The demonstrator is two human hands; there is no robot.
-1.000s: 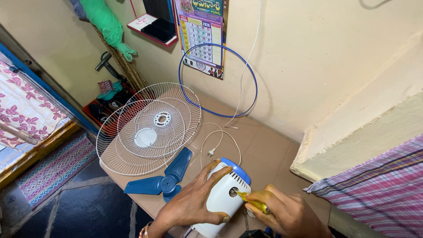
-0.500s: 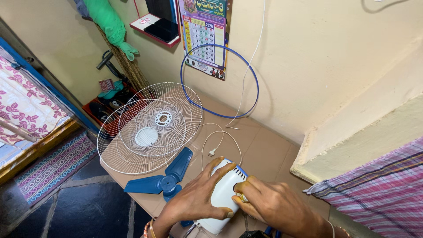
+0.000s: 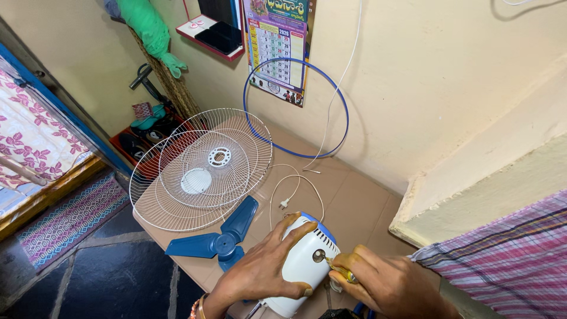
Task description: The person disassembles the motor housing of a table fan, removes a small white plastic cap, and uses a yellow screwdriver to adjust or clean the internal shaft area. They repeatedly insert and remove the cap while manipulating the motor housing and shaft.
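Note:
My left hand point(image 3: 260, 269) grips a white fan motor housing point(image 3: 307, 260) with a blue trim, holding it on the tan table top point(image 3: 354, 201). My right hand point(image 3: 387, 283) holds a yellow-handled screwdriver point(image 3: 339, 270), its tip set at a round hole in the back of the housing. A blue three-blade fan propeller point(image 3: 218, 233) lies just left of the housing. Two white wire fan guards point(image 3: 201, 168) lie overlapped farther left. A white cord with a plug point(image 3: 284, 204) loops on the table behind the housing.
A blue ring point(image 3: 295, 106) leans on the yellow wall under a wall calendar point(image 3: 277, 47). A red crate of odds and ends point(image 3: 144, 133) sits on the floor at the left. A striped mat point(image 3: 65, 218) covers dark floor tiles. Checked cloth point(image 3: 502, 260) lies at the right.
The housing has been turned a little in my left hand, and my right hand has brought the screwdriver tip to the hole in its back. The view has shifted slightly.

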